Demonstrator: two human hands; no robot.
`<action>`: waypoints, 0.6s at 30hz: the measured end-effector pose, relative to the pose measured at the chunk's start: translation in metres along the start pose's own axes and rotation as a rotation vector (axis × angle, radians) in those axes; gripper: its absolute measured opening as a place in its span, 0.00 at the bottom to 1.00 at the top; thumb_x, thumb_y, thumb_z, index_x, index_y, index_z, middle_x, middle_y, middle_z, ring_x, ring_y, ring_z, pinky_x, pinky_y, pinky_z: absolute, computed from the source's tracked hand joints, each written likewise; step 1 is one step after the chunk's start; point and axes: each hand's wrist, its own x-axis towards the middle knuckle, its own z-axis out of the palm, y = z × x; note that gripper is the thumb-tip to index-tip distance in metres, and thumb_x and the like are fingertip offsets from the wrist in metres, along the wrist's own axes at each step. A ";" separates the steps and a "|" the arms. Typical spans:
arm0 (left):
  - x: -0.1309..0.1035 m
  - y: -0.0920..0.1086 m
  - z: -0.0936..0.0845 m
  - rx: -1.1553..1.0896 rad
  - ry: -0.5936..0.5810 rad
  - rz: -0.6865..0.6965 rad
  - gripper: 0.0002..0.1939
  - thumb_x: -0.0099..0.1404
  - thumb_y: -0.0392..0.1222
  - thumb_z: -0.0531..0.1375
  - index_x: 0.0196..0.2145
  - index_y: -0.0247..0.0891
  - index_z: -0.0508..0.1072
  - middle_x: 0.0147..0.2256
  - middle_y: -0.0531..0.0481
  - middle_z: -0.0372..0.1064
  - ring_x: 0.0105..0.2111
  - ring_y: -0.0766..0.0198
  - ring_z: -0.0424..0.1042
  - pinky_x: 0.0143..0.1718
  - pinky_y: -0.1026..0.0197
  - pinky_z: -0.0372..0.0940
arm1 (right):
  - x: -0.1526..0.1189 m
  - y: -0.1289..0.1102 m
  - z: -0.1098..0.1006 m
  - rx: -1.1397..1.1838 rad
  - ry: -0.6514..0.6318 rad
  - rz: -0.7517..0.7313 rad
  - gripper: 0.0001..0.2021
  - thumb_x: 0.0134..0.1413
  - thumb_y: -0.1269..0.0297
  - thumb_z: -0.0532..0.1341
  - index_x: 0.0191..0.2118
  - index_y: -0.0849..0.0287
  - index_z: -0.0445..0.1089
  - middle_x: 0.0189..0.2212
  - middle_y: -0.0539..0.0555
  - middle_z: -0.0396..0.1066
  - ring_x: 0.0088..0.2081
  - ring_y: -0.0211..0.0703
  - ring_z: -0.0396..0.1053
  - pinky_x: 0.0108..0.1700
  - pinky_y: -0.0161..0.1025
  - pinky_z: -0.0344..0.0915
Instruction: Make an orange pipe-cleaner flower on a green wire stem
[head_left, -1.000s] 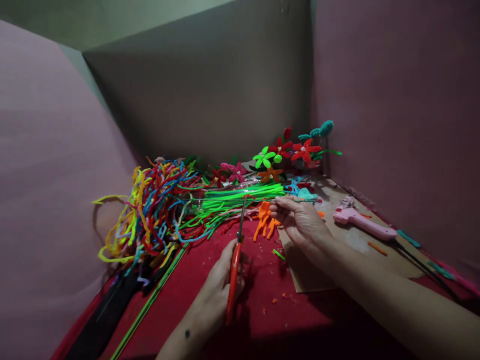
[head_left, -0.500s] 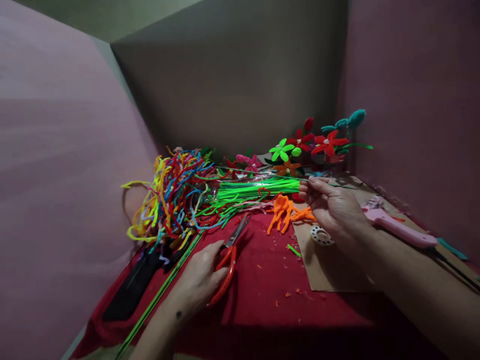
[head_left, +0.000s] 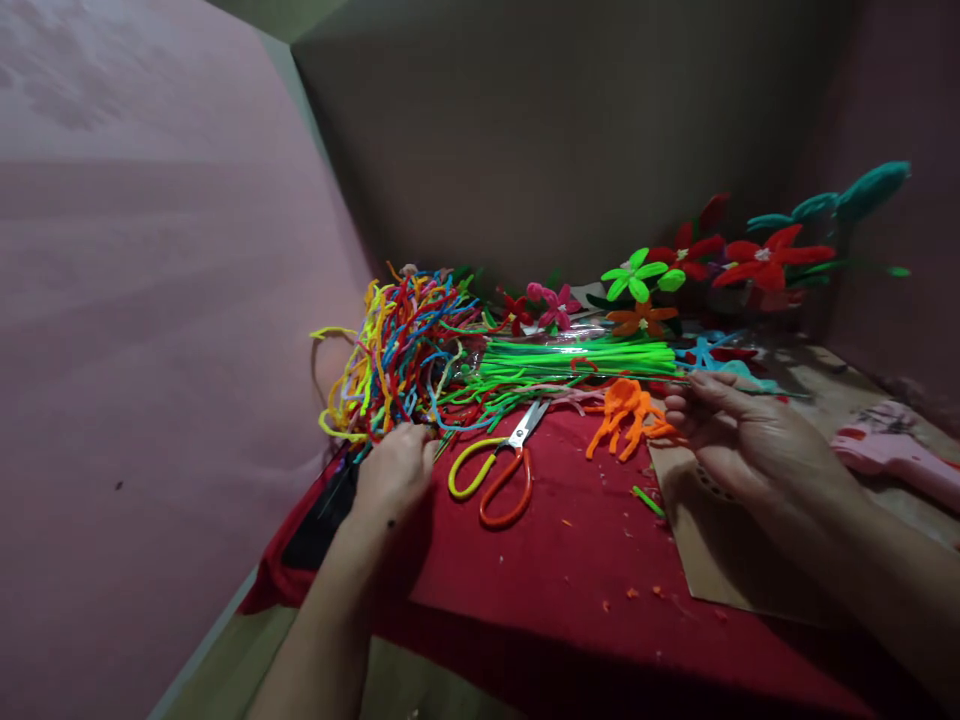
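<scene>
My right hand [head_left: 739, 425] pinches a thin dark green wire [head_left: 784, 392] between thumb and fingertips, holding it roughly level above the cardboard. My left hand [head_left: 397, 465] is closed around a bundle of thin green wires [head_left: 448, 438] at the left of the red cloth; their ends poke out past the fingers, and the rest is hidden by hand and arm. Just right of it lie scissors [head_left: 517, 440] with one yellow and one red handle, blades partly apart. Green pipe cleaners [head_left: 577, 357] lie in clear plastic behind them. A clump of orange pipe cleaners [head_left: 625, 415] lies left of my right hand.
A heap of multicoloured pipe cleaners [head_left: 405, 350] stands at back left, beside a dark flat object [head_left: 319, 525]. Pipe-cleaner flowers [head_left: 765, 258] line the back right. A pink glue gun [head_left: 896, 460] rests at right, near the cardboard [head_left: 720, 560]. Walls close in the sides and back.
My left hand has let go of the scissors and moved to the green wires, closing on them. My right hand still pinches its wire. The view has shifted to the left.
</scene>
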 end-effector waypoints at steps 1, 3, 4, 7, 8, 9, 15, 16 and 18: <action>0.002 -0.011 0.003 0.069 -0.039 -0.038 0.17 0.64 0.44 0.45 0.37 0.35 0.71 0.39 0.38 0.69 0.40 0.53 0.68 0.40 0.57 0.61 | 0.000 0.001 -0.001 -0.007 -0.009 0.003 0.06 0.43 0.80 0.60 0.24 0.63 0.68 0.20 0.52 0.68 0.21 0.37 0.69 0.21 0.30 0.67; 0.004 -0.027 0.012 0.104 -0.059 -0.056 0.16 0.61 0.43 0.49 0.39 0.30 0.71 0.39 0.33 0.68 0.41 0.48 0.67 0.41 0.54 0.60 | -0.001 0.005 -0.003 -0.019 -0.045 0.014 0.04 0.43 0.77 0.61 0.25 0.63 0.69 0.21 0.52 0.68 0.22 0.37 0.68 0.21 0.31 0.67; 0.005 -0.032 0.016 0.108 -0.061 -0.051 0.17 0.60 0.42 0.50 0.41 0.29 0.70 0.39 0.32 0.68 0.42 0.47 0.66 0.43 0.53 0.59 | -0.001 0.006 -0.004 -0.024 -0.067 0.023 0.03 0.44 0.76 0.61 0.26 0.63 0.69 0.21 0.52 0.68 0.23 0.37 0.68 0.22 0.32 0.67; 0.007 -0.037 0.024 0.068 -0.048 -0.025 0.18 0.58 0.39 0.51 0.43 0.28 0.68 0.40 0.32 0.68 0.46 0.45 0.64 0.48 0.50 0.55 | -0.002 0.010 -0.006 -0.051 -0.101 0.047 0.01 0.47 0.71 0.62 0.27 0.62 0.69 0.22 0.53 0.68 0.24 0.38 0.68 0.23 0.33 0.66; 0.008 -0.037 0.026 0.043 -0.048 -0.020 0.17 0.57 0.38 0.51 0.41 0.29 0.69 0.40 0.32 0.68 0.46 0.45 0.63 0.49 0.50 0.53 | -0.003 0.010 -0.007 -0.058 -0.107 0.051 0.02 0.47 0.70 0.61 0.28 0.63 0.70 0.23 0.54 0.69 0.24 0.38 0.68 0.24 0.33 0.66; 0.009 -0.037 0.027 0.012 -0.050 -0.017 0.15 0.55 0.38 0.52 0.39 0.29 0.70 0.39 0.33 0.68 0.46 0.45 0.63 0.50 0.50 0.52 | -0.004 0.010 -0.007 -0.064 -0.113 0.055 0.03 0.48 0.69 0.61 0.28 0.63 0.70 0.23 0.54 0.69 0.24 0.38 0.68 0.24 0.33 0.66; 0.020 -0.047 0.015 -0.314 -0.106 -0.102 0.07 0.51 0.38 0.57 0.18 0.37 0.66 0.19 0.47 0.64 0.30 0.54 0.67 0.36 0.58 0.56 | -0.009 0.007 -0.004 -0.056 -0.120 0.078 0.04 0.49 0.71 0.59 0.29 0.65 0.71 0.23 0.56 0.70 0.24 0.38 0.69 0.24 0.32 0.66; 0.023 -0.050 0.011 -0.395 -0.124 -0.135 0.10 0.50 0.39 0.58 0.15 0.37 0.64 0.15 0.50 0.60 0.26 0.57 0.66 0.32 0.59 0.56 | -0.009 0.007 -0.003 -0.055 -0.121 0.082 0.04 0.49 0.71 0.59 0.29 0.65 0.71 0.23 0.57 0.70 0.23 0.38 0.69 0.24 0.32 0.67; 0.029 -0.056 0.004 -0.585 -0.148 -0.223 0.13 0.49 0.40 0.60 0.12 0.37 0.63 0.12 0.54 0.54 0.21 0.61 0.63 0.26 0.62 0.54 | -0.010 0.007 -0.002 -0.054 -0.130 0.089 0.05 0.49 0.71 0.59 0.29 0.65 0.72 0.23 0.56 0.70 0.23 0.38 0.69 0.25 0.33 0.67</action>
